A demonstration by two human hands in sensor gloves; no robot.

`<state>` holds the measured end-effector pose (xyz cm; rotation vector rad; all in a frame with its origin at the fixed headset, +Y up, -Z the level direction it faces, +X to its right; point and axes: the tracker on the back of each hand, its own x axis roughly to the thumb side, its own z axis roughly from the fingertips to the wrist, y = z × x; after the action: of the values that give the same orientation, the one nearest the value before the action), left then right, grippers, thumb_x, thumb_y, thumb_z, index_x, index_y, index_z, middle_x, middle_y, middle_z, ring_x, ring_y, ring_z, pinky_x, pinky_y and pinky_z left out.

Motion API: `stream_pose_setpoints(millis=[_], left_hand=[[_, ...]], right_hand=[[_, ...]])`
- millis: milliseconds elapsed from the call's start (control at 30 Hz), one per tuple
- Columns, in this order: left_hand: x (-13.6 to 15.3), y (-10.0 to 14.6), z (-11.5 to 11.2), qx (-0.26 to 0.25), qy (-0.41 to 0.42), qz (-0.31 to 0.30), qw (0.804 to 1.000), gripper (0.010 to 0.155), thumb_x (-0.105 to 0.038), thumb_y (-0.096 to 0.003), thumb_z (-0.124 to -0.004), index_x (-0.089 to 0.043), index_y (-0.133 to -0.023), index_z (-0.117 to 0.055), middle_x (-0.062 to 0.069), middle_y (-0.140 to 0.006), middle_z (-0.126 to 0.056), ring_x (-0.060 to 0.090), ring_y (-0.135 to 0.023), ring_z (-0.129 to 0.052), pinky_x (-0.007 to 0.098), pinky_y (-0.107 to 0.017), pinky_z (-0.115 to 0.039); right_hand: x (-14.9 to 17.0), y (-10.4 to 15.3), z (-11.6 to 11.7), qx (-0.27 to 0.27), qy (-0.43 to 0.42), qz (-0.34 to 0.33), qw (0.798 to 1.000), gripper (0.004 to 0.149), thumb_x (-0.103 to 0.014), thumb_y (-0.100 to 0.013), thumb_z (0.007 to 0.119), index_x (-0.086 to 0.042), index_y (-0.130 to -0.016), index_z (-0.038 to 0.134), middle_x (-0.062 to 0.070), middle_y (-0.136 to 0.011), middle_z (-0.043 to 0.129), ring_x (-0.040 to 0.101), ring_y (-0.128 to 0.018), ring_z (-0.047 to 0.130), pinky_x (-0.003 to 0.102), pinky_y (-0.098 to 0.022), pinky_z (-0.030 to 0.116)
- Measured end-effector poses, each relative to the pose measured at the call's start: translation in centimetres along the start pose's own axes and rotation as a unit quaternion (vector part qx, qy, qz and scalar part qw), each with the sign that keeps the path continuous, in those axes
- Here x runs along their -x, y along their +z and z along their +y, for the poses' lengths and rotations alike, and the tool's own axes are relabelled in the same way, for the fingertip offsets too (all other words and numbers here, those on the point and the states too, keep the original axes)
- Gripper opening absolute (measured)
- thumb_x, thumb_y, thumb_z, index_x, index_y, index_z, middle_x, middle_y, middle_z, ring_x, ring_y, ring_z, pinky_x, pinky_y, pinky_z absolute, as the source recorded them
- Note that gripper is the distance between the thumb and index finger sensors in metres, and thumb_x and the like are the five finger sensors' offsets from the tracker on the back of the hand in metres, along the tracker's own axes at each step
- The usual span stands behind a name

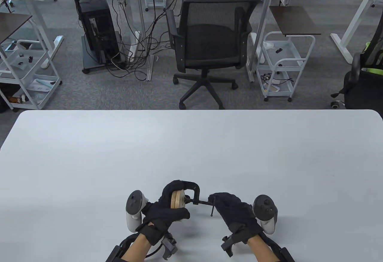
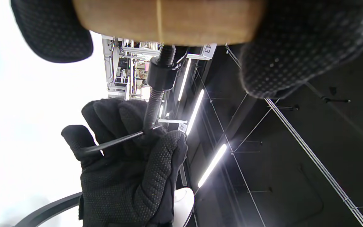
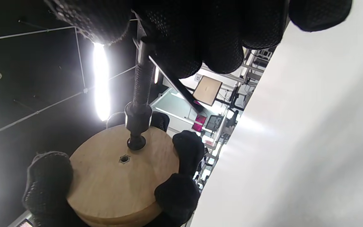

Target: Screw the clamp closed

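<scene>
Table view: near the front edge of the white table (image 1: 191, 142), a black clamp (image 1: 191, 188) is held above the surface, with a stack of wooden discs (image 1: 177, 199) set between its jaws. The discs are gripped by the left hand (image 1: 167, 208), whose fingers are wrapped around their rim, so much of the clamp frame is hidden. The end of the screw (image 1: 201, 202) is covered by the right hand (image 1: 235, 211); only the tip of the crossbar handle (image 1: 212, 211) is seen below it. Left wrist view: the discs (image 2: 169, 20) are cut off at the top edge, and the threaded screw (image 2: 154, 104) is seen running into the right hand (image 2: 128, 164), whose fingers are closed around the thin handle (image 2: 118, 142). Right wrist view: the screw pad (image 3: 136, 143) is pressed against the disc face (image 3: 115, 176); the clamp frame cannot be made out, and the fingers (image 3: 200, 34) are closed over the handle (image 3: 176, 85).
</scene>
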<state>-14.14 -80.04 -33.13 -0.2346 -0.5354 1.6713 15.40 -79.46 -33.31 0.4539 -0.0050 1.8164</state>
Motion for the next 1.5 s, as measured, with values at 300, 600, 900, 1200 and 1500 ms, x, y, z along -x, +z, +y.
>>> stream_pose_setpoints(millis=[300, 600, 900, 1200, 1500], left_hand=[[-0.2, 0.0, 0.0, -0.006, 0.017, -0.008, 1.0, 0.097, -0.054, -0.0435, -0.1, -0.036, -0.113, -0.035, 0.0, -0.124, -0.031, 0.059, -0.099, -0.053, 0.063, -0.054, -0.082], [-0.3, 0.1, -0.2, -0.006, 0.062, -0.01, 0.998, 0.097, -0.054, -0.044, -0.1, -0.036, -0.113, -0.034, 0.0, -0.124, -0.03, 0.059, -0.1, -0.052, 0.063, -0.055, -0.082], [-0.4, 0.2, -0.1, -0.009, 0.065, -0.011, 0.998, 0.097, -0.054, -0.0439, -0.1, -0.036, -0.113, -0.034, 0.0, -0.124, -0.03, 0.059, -0.1, -0.052, 0.063, -0.055, -0.082], [-0.2, 0.0, -0.4, 0.002, 0.047, -0.005, 0.999, 0.097, -0.054, -0.0437, -0.1, -0.036, -0.113, -0.034, 0.0, -0.124, -0.03, 0.059, -0.1, -0.052, 0.063, -0.055, -0.082], [-0.4, 0.0, -0.7, 0.014, 0.029, -0.006, 0.999, 0.097, -0.054, -0.0435, -0.1, -0.036, -0.113, -0.035, -0.001, -0.124, -0.031, 0.059, -0.1, -0.052, 0.063, -0.054, -0.082]], right_hand=[[-1.9, 0.1, -1.0, -0.008, 0.157, -0.099, 0.983, 0.066, -0.033, -0.048, 0.079, -0.034, -0.107, 0.049, 0.015, -0.109, 0.056, 0.051, -0.092, 0.057, 0.068, -0.06, 0.057], [-3.9, 0.6, 1.2, -0.032, 0.389, -0.214, 0.896, 0.089, -0.033, -0.042, 0.086, -0.046, -0.103, 0.022, 0.001, -0.115, 0.027, 0.046, -0.097, 0.048, 0.067, -0.064, 0.052], [-3.9, 0.7, 1.1, -0.037, 0.324, -0.202, 0.924, 0.071, -0.047, -0.045, 0.077, -0.039, -0.106, 0.043, 0.003, -0.111, 0.057, 0.046, -0.096, 0.054, 0.067, -0.063, 0.055], [-2.7, 0.3, 0.4, -0.021, 0.179, -0.13, 0.975, 0.062, -0.051, -0.046, 0.073, -0.017, -0.098, 0.072, 0.015, -0.094, 0.082, 0.047, -0.089, 0.067, 0.068, -0.058, 0.061], [-1.1, 0.2, 0.7, -0.006, 0.004, -0.025, 1.0, 0.054, -0.049, -0.049, 0.074, -0.011, -0.082, 0.089, 0.019, -0.079, 0.094, 0.047, -0.079, 0.079, 0.066, -0.053, 0.067]])
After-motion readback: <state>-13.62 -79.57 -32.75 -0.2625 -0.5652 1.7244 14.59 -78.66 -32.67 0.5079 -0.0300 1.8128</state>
